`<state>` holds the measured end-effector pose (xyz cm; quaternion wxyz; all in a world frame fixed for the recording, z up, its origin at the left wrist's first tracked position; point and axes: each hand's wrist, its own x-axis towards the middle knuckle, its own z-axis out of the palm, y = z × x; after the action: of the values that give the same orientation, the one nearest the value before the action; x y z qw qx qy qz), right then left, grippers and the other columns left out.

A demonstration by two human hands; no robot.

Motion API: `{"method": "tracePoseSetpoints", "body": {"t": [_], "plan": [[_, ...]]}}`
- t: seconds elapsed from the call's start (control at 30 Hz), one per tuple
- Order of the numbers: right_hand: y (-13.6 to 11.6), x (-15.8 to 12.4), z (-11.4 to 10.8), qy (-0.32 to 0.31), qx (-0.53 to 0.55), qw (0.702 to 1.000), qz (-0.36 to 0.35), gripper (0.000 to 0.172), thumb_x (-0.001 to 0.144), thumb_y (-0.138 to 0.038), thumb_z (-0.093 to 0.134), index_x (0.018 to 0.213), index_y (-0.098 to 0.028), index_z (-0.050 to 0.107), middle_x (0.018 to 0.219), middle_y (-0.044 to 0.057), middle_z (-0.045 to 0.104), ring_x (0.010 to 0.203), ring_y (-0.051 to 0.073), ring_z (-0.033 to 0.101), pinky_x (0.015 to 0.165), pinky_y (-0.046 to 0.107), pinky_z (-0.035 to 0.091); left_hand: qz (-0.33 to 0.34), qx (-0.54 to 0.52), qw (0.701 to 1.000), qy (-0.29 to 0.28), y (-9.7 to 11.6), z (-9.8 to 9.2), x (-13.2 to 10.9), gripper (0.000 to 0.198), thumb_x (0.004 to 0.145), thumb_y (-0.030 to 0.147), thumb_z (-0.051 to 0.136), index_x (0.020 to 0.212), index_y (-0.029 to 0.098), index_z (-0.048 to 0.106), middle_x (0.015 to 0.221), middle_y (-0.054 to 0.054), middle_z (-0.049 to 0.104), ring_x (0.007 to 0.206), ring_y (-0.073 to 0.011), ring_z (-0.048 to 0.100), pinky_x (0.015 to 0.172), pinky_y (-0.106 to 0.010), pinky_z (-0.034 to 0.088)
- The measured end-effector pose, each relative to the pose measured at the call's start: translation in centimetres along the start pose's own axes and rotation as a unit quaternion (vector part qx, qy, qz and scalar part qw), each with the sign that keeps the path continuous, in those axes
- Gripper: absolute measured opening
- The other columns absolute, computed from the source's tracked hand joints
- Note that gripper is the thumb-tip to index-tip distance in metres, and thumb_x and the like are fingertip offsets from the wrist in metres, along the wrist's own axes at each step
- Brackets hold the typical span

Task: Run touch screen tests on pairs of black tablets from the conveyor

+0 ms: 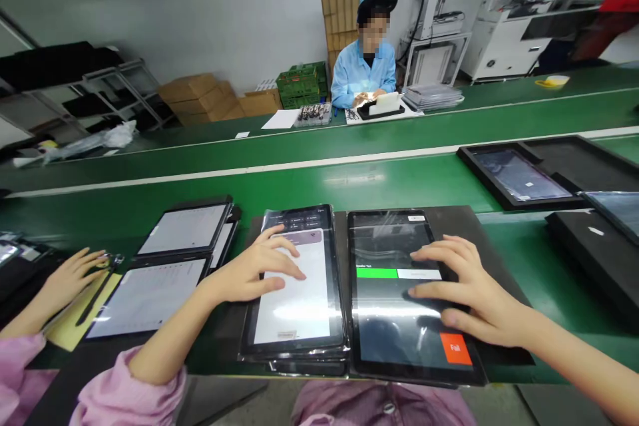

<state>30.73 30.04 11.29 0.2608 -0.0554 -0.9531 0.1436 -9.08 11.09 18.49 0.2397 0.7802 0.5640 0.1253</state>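
Observation:
My left hand [269, 265] hovers over or rests on the left tablet [299, 299], fingers spread, holding nothing. That tablet shows a mostly white screen and has clear film around its edges; another dark device lies partly hidden beneath it. Over the right edge of a second tablet [389, 319] is my right hand [459, 286], its fingers apart above the screen. This screen is dark, with a green bar, a white bar and a red "Fail" button at lower right. I cannot tell whether any fingertip touches the glass. A black mat [464, 226] lies under the tablets.
At left, a neighbour's hand [70, 279] is near a yellow sheet [74, 323] and white-screened tablets [154, 293]. A black foam tray [504, 193] holds a film-covered tablet at right; a black box [594, 259] stands nearer. Across the green line sits a person in blue [364, 70].

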Motion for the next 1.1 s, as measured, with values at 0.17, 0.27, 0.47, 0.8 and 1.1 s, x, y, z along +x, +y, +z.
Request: {"method": "tracePoseSetpoints", "body": {"t": [0.17, 0.27, 0.47, 0.8, 1.1], "plan": [[1.2, 0.1, 0.9, 0.025, -0.032, 0.997, 0.061, 0.054, 0.106, -0.054, 0.031, 0.11, -0.04, 0.083, 0.136, 0.01, 0.066, 0.122, 0.034, 0.059, 0.113, 0.066, 0.037, -0.198, 0.134, 0.959, 0.153, -1.5, -0.7, 1.5, 0.063, 0.107, 0.058, 0.025, 0.149, 0.027, 0.061, 0.156, -0.011, 0.06, 0.15, -0.036, 0.044, 0.124, -0.079, 0.001], [1.3, -0.4, 0.6, 0.047, -0.046, 0.995, 0.071, 0.055, 0.106, -0.057, 0.03, 0.109, -0.041, 0.083, 0.135, 0.009, 0.066, 0.123, 0.035, 0.058, 0.114, 0.067, 0.036, -0.206, 0.13, 0.953, 0.18, -1.2, -0.8, 1.6, 0.064, 0.107, 0.058, 0.027, 0.153, 0.024, 0.055, 0.161, -0.012, 0.054, 0.151, -0.0333, 0.045, 0.128, -0.071, 0.015], [1.6, -1.7, 0.3, 0.125, -0.007, 0.987, 0.105, 0.063, 0.105, -0.059, 0.024, 0.098, -0.038, 0.083, 0.12, 0.012, 0.068, 0.115, 0.035, 0.062, 0.112, 0.063, 0.041, -0.148, 0.11, 0.97, 0.161, 0.7, 0.4, -0.3, 0.057, 0.107, 0.058, 0.037, 0.142, 0.024, 0.066, 0.155, -0.011, 0.06, 0.145, -0.0312, 0.053, 0.129, -0.058, 0.031], [1.5, -1.4, 0.4, 0.109, 0.005, 0.985, 0.13, 0.074, 0.105, -0.065, 0.014, 0.103, -0.035, 0.081, 0.117, 0.012, 0.069, 0.113, 0.035, 0.064, 0.115, 0.062, 0.04, -0.072, 0.114, 0.982, 0.13, 1.2, 2.5, -0.8, 0.044, 0.107, 0.046, 0.041, 0.135, 0.031, 0.072, 0.151, -0.007, 0.064, 0.143, -0.031, 0.055, 0.131, -0.063, 0.02], [1.0, -0.1, 0.4, 0.095, 0.031, 0.988, 0.119, 0.07, 0.106, -0.065, 0.019, 0.111, -0.033, 0.081, 0.124, 0.01, 0.068, 0.119, 0.033, 0.062, 0.109, 0.058, 0.042, -0.147, 0.118, 0.977, 0.103, 0.1, 0.1, 4.6, 0.059, 0.107, 0.055, 0.032, 0.149, 0.022, 0.057, 0.164, -0.014, 0.049, 0.152, -0.033, 0.044, 0.128, -0.072, 0.01]]}}
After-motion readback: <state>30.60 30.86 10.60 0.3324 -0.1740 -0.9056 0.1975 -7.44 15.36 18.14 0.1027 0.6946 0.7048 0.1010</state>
